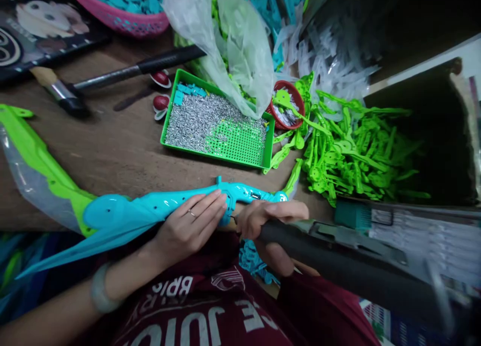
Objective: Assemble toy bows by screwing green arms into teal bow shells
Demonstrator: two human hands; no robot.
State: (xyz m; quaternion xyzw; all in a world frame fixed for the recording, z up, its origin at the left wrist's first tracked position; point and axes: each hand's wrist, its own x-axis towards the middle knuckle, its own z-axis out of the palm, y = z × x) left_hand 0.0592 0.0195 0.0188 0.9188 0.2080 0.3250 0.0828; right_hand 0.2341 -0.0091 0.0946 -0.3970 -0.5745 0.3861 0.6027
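A long blue and green plastic toy (150, 205), shaped like a bow, lies along the table's near edge. My left hand (197, 218), ring on one finger, rests over its blue middle with the fingers laid together, holding it. The thumb is hidden. My right hand (263, 218) is wrapped round the front of a dark electric screwdriver (338, 250), which enters from the lower right. Its thin tip points left at the toy's blue grip, close to my left fingertips. Whether the tip sits in a screw cannot be made out.
Beyond the toy stands a green tray (218, 158) of small screws. Loose green parts (353, 145) are heaped by a cardboard box (424, 110) on the right. A red bowl (287, 105), plastic bag (244, 40), hammer (124, 75), brush (56, 88) and pink basket (128, 22) lie farther back.
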